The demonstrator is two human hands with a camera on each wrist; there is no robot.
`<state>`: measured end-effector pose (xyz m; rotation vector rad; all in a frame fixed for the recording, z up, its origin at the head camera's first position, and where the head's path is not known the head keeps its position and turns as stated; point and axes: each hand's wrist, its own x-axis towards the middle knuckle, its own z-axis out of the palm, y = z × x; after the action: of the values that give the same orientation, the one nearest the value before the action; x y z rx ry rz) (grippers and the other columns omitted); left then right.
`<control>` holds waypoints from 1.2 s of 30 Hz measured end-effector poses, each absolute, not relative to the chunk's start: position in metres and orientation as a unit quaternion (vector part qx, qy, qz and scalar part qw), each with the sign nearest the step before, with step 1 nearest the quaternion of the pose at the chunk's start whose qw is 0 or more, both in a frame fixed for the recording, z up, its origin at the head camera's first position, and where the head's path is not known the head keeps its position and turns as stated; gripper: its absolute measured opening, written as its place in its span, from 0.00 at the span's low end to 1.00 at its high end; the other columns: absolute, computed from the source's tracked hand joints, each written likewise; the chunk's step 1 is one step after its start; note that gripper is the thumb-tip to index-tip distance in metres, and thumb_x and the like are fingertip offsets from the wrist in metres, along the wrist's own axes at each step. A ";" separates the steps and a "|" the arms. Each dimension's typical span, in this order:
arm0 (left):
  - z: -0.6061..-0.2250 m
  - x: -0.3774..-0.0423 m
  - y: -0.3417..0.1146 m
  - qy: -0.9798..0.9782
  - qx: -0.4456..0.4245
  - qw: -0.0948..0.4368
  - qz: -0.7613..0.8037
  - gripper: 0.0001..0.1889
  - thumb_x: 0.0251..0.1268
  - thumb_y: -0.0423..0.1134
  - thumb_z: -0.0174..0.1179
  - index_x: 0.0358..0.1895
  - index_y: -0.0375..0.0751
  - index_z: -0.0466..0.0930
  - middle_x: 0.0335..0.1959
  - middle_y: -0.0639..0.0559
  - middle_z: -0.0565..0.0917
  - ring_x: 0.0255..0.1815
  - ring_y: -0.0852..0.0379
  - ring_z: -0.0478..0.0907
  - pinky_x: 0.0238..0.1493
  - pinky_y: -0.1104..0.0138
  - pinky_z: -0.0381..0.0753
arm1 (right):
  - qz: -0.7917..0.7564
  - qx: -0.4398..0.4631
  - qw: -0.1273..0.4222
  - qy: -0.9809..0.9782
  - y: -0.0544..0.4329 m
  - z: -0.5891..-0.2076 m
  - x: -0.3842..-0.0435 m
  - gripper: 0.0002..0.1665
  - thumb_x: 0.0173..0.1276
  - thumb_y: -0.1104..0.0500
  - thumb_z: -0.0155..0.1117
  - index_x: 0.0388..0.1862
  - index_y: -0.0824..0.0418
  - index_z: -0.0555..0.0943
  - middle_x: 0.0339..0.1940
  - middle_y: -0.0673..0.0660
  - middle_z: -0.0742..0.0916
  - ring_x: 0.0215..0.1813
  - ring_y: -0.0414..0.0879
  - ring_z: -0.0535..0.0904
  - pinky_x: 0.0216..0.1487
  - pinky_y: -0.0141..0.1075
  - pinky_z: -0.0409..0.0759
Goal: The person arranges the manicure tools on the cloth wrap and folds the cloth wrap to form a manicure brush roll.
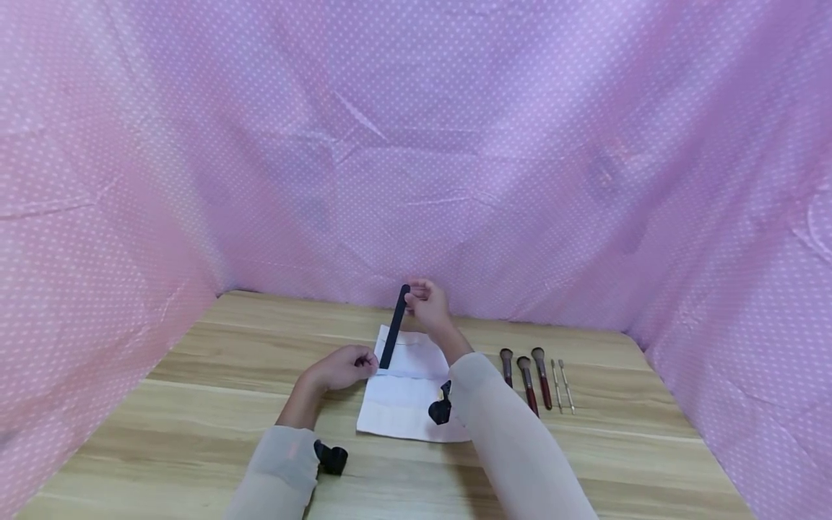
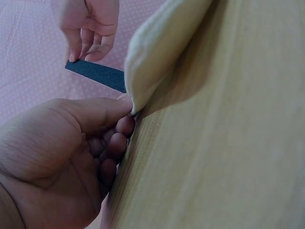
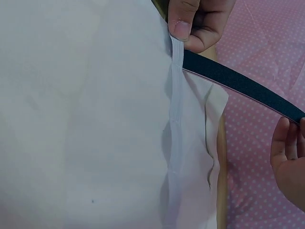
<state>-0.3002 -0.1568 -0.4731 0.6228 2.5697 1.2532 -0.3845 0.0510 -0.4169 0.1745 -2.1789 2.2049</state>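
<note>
A white cloth pouch (image 1: 409,408) lies spread on the table, with an elastic band (image 3: 176,109) stitched across it into loops. My left hand (image 1: 343,367) pinches the pouch's left edge at the end of that band, as the left wrist view shows up close. My right hand (image 1: 429,307) holds the far end of a black nail file (image 1: 395,326) between thumb and fingers. The file slants up off the cloth, bowed slightly in the right wrist view. Its near end meets the elastic beside my left fingertips; the band hides how far it reaches under.
Right of the pouch lie several makeup brushes (image 1: 541,372) with dark red handles and two thin metal tools (image 1: 564,383). The wooden table (image 1: 214,390) ends at a pink dotted curtain (image 1: 416,180) behind and on both sides.
</note>
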 end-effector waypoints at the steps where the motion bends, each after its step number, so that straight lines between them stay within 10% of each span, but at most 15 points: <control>1: -0.473 -0.300 -0.157 0.873 0.211 0.108 0.427 0.06 0.74 0.28 0.55 0.39 0.39 0.81 0.33 0.53 0.78 0.37 0.56 0.73 0.41 0.64 0.74 | 0.710 0.053 0.017 -0.702 0.051 -0.418 -0.385 0.18 0.70 0.76 0.61 0.58 0.68 0.80 0.46 0.64 0.84 0.36 0.46 0.83 0.53 0.53 0.84; 36: -0.469 -0.301 -0.158 0.872 0.210 0.111 0.427 0.05 0.73 0.27 0.56 0.39 0.38 0.81 0.33 0.52 0.78 0.36 0.56 0.73 0.41 0.64 0.73 | 0.744 -0.015 -0.058 -0.666 0.053 -0.448 -0.385 0.24 0.74 0.76 0.54 0.65 0.62 0.76 0.45 0.60 0.80 0.37 0.47 0.81 0.50 0.45 0.84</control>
<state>-0.3011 -0.1579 -0.4690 0.6181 2.5618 1.2556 -0.3848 0.0526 -0.4483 -0.0500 -2.1736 2.4267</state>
